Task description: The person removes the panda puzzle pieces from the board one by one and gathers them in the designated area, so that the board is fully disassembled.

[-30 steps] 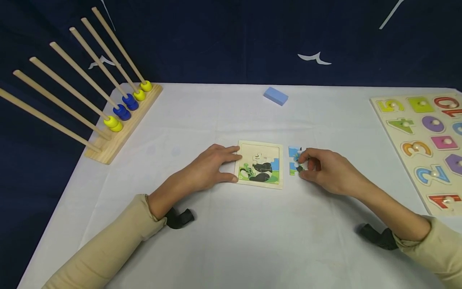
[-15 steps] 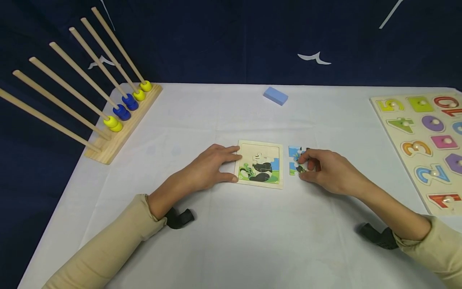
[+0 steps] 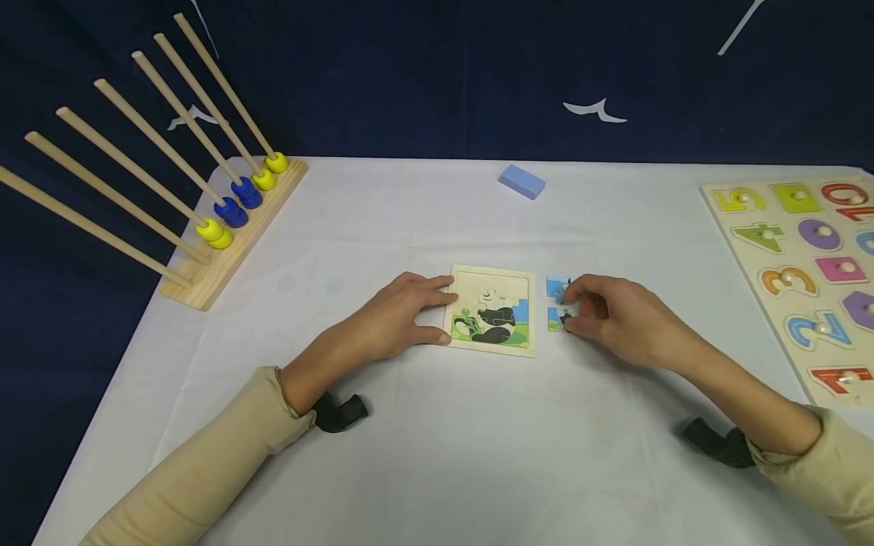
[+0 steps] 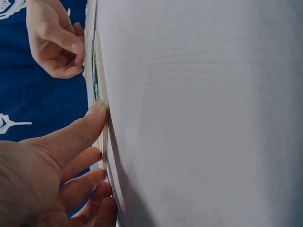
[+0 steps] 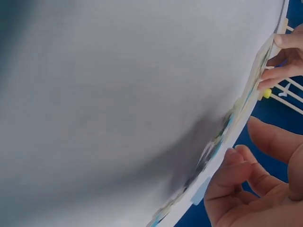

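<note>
In the head view my left hand (image 3: pixel 392 318) rests its thumb and fingertips on the left rim of a square wooden puzzle board (image 3: pixel 531 303). Joined panda pieces (image 3: pixel 495 326) fill the lower part of that board; its upper part shows bare wood. Just right of it lie loose jigsaw pieces (image 3: pixel 553 319) in blue, green and black, partly hidden by my right hand (image 3: pixel 624 322). Over these pieces the right fingers are bent, with a gap between thumb and index finger. The right wrist view shows nothing in that gap, and the pieces (image 5: pixel 213 146) lie beyond the fingertips.
A wooden abacus stand (image 3: pixel 232 262) with tall pegs and yellow and blue beads stands at the left. At the far side lies a blue block (image 3: pixel 522 182). A number puzzle board (image 3: pixel 771 296) with knobs lies at the right, all on a white cloth (image 3: pixel 451 455).
My right hand has risen slightly from the loose pieces, and its wrist has shifted a little to the right. The left hand and the puzzle board stay where they were.
</note>
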The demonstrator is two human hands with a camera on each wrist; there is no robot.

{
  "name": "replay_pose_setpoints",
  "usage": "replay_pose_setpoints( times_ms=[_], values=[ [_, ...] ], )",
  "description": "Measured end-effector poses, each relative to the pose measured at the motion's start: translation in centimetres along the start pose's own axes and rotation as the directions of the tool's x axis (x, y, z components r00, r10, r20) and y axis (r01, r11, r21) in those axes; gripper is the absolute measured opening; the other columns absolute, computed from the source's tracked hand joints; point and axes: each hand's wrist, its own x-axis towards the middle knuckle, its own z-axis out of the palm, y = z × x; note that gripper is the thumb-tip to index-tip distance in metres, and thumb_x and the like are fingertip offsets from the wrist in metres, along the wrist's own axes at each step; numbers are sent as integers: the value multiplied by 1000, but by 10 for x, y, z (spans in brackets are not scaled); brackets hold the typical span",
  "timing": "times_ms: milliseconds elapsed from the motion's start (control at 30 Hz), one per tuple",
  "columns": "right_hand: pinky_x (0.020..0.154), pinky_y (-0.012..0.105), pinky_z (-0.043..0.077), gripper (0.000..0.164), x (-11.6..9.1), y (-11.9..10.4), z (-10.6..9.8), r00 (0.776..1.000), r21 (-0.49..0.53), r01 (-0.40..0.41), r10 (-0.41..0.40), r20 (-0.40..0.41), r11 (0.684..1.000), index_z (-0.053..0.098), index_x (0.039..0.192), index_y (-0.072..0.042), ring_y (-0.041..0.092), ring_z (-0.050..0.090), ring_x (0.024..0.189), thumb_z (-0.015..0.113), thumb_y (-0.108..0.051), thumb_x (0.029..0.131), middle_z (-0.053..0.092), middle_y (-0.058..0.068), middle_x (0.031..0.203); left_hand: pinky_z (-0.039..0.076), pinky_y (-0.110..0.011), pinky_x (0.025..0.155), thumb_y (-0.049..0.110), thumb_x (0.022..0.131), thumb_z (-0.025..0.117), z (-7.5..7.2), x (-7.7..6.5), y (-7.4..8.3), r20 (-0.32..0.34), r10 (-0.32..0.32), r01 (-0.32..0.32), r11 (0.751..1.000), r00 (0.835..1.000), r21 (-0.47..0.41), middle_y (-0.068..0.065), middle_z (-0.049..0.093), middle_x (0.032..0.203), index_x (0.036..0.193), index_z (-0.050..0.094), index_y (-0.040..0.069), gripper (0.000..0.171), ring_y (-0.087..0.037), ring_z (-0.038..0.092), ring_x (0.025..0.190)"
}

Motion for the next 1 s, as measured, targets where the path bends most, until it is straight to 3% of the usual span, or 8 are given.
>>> replay_pose_setpoints(
  times_ms=[267,433,600,733,1000],
  values=[
    [74,35,43,25,12,-23,9,996,72,90,-89,-8,993,66,111,-5,19,52,83,74,-9,88,60,2,91,33,-40,109,27,88,77,-1,-1,0,-4,7,-7,1000,1000,0,-6,37,155,140,56,6,60,-29,38,135],
    [73,37,44,35,24,-38,18,993,85,108,-112,44,991,63,118,-1,20,52,81,75,-6,85,59,5,93,32,-39,110,27,88,77,0,0,-1,-2,8,-9,1000,1000,-9,-5,38,155,139,57,6,59,-28,38,135],
    [70,35,42,52,32,-46,26,984,60,103,-110,142,993,54,131,2,18,51,79,77,-9,85,54,6,96,32,-39,110,28,88,77,0,1,-1,14,1,-1,1000,1000,-14,-4,37,156,140,57,7,59,-27,37,136],
    [67,34,40,61,38,-49,29,980,31,102,-106,168,994,48,137,5,18,48,77,77,-9,85,51,7,94,32,-39,110,28,88,77,0,0,-1,19,-1,1,1000,1000,-8,-4,37,156,140,57,8,59,-27,37,136],
    [70,34,39,59,44,-53,31,977,-67,79,-64,202,995,51,137,3,21,49,82,76,-13,86,51,7,96,32,-39,110,28,88,77,-1,0,0,15,-4,4,1000,1000,-4,-4,37,156,140,57,7,59,-27,37,136]
  ],
)
